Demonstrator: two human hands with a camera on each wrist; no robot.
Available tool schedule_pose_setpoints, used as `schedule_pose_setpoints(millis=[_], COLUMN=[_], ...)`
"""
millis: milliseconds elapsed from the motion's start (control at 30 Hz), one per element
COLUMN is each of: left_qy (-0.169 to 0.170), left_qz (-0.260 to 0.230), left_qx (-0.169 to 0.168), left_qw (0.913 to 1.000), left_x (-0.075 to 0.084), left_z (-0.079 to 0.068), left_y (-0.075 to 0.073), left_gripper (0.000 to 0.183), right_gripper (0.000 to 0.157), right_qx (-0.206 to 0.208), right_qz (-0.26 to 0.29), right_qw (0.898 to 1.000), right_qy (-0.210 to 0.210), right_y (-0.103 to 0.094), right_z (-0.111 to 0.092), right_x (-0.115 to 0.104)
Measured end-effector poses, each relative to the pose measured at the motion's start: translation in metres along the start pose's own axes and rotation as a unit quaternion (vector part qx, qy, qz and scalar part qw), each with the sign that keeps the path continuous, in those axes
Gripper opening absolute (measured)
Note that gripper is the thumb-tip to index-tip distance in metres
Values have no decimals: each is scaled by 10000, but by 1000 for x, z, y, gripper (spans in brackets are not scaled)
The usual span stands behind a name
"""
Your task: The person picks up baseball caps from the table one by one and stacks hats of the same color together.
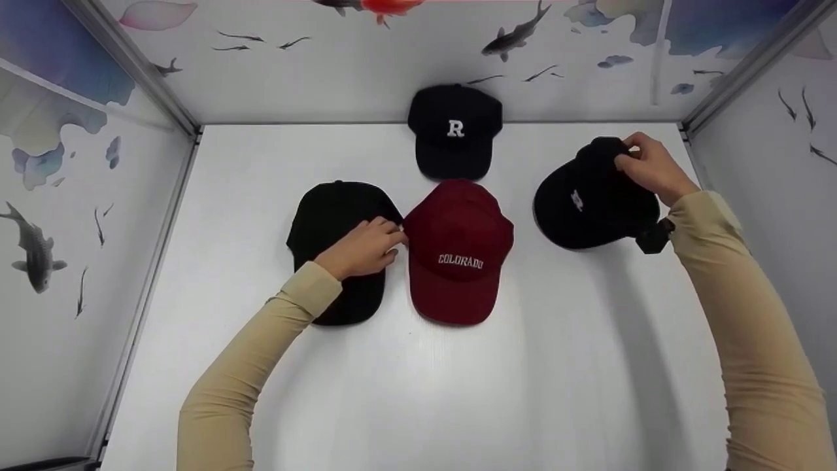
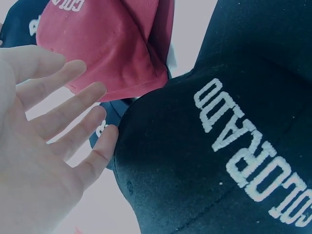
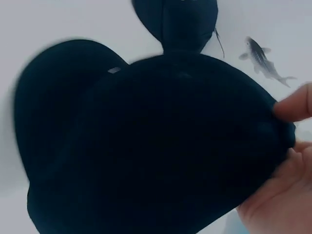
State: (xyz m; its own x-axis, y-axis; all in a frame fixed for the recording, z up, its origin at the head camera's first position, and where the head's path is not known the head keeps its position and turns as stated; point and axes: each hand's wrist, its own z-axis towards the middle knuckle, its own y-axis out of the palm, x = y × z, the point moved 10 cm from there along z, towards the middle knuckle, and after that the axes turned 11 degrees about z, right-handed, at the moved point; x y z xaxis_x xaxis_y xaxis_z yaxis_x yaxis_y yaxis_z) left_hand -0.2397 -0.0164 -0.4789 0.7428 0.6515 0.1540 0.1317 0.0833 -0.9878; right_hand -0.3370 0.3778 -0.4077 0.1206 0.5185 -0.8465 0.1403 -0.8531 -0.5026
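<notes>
Lettering (image 2: 253, 151) on the left black cap (image 1: 337, 209) is hidden from the head view by the left hand (image 1: 366, 248); the left wrist view shows it, running out of frame at the right. That cap lies left of centre on the white surface (image 1: 458, 399). The left hand's fingers (image 2: 100, 151) are spread and loosely straight, gripping nothing, over the cap's side; whether their tips touch the maroon COLORADO cap (image 1: 458, 222) just beside it is unclear. Towards the surface's far right corner, the right hand (image 1: 657, 169) pinches the rear edge of the right black cap (image 1: 595, 196) between thumb (image 3: 295, 105) and fingers, which are partly cut off in the right wrist view. That cap is tilted, its small white emblem (image 1: 576, 200) hard to make out, and whether it touches the surface cannot be told. A dark cap marked R (image 1: 451, 108) stands at the far edge, behind the maroon one.
</notes>
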Motion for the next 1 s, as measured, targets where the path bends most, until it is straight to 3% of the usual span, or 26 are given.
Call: schedule_pose_setpoints(millis=[200, 433, 533, 767, 1000], left_qy=[117, 77, 74, 122, 162], left_qz=[-95, -93, -120, -195, -20], left_qx=[116, 24, 22, -107, -11], left_qw=[9998, 9999, 9999, 9997, 9999], left_x=[1, 0, 1, 3, 0], left_z=[-1, 1, 2, 3, 18], left_y=[-2, 0, 1, 0, -24], left_gripper=[22, 24, 23, 24, 24], right_gripper=[18, 21, 27, 36, 39], right_qx=[-993, -2038, -2075, -1958, -1809], right_qz=[-857, -1983, -2230, -2267, -2133], right_qw=[9912, 9579, 9515, 9534, 9576], right_qy=[-173, -399, -436, -365, -692], right_y=[23, 62, 70, 75, 74], right_z=[-3, -2, 1, 1, -1], right_x=[-6, -5, -1, 7, 3])
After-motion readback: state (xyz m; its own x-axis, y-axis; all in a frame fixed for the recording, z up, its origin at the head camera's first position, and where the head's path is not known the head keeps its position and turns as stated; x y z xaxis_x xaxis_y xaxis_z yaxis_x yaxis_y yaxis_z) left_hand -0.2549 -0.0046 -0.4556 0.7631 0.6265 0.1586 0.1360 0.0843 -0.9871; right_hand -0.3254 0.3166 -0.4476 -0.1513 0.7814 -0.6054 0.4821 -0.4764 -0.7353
